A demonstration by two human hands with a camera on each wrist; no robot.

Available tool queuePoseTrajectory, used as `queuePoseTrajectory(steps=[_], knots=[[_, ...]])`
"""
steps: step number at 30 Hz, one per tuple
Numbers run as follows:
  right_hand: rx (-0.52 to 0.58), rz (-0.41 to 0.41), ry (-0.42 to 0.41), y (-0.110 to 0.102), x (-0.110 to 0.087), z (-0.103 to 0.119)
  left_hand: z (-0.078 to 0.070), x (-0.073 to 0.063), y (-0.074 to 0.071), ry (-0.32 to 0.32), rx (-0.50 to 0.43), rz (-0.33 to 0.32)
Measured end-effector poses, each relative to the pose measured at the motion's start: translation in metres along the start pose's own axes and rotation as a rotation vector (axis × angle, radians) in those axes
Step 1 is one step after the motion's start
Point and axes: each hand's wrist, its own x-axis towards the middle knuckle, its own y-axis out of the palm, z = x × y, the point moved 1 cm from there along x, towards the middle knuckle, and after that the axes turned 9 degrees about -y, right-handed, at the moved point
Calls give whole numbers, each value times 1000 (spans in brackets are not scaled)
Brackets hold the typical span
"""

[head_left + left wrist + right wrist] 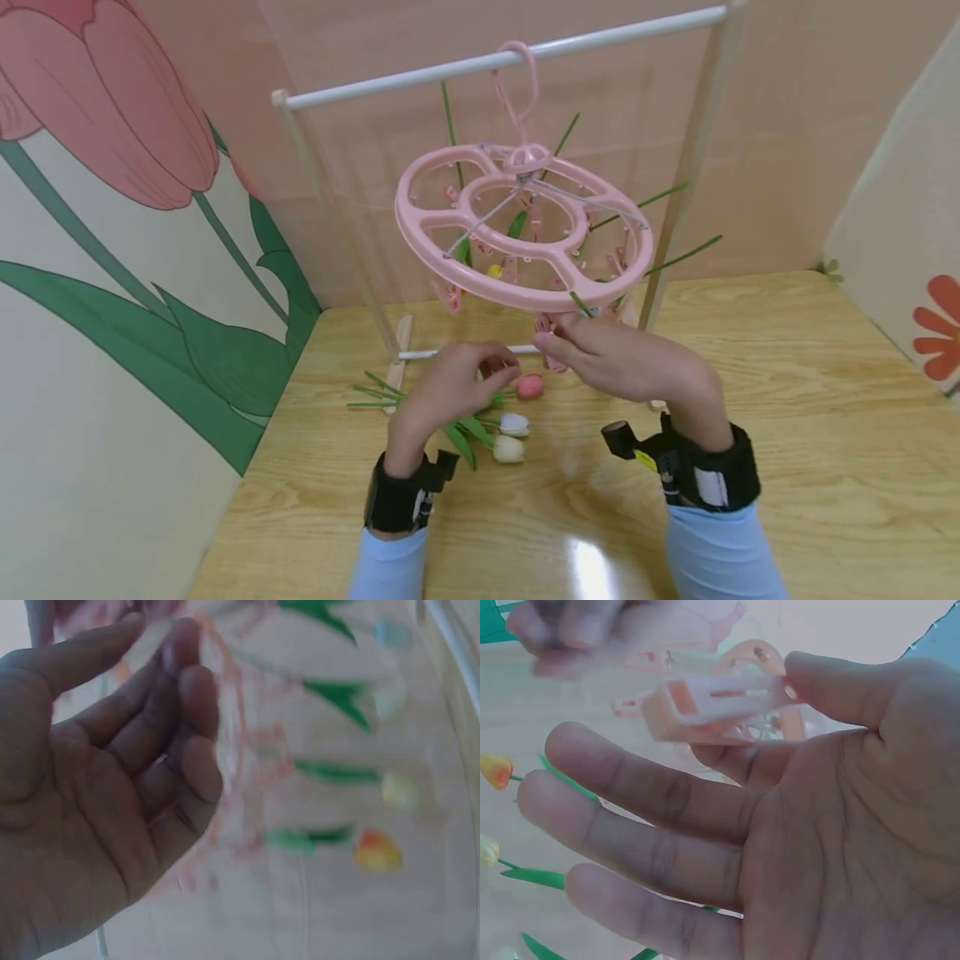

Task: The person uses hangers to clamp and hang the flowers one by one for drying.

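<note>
A round pink clip hanger (420,225) hangs by its hook from a white rod. At its near edge my right hand (622,358) pinches a pink clothespin (720,701) between thumb and index finger. The other three fingers stretch out past it. My left hand (450,387) hovers over the table just left of that clothespin, fingers loosely bent, with nothing visible in them. Beneath it lie a pink tulip (529,386), a blue-white tulip (513,425) and a cream tulip (508,450). Other tulips hang heads down in clips, including an orange-yellow one (379,851).
The white rod (622,37) tops a stand with wooden posts (686,175) and feet on a wood-grain table (810,400). Green stems (686,252) jut outward around the hanger. A tulip-printed panel (82,217) rises at the left.
</note>
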Motion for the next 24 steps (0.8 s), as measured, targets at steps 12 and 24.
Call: queuePoseTrajectory(steps=[12,24], knots=[[-115,-39,-27,-14,-12,-6,88,-15,-33,-506,235,17],[-153,-95,-95,-18,-14,-3,140,-7,2,-693,242,245]])
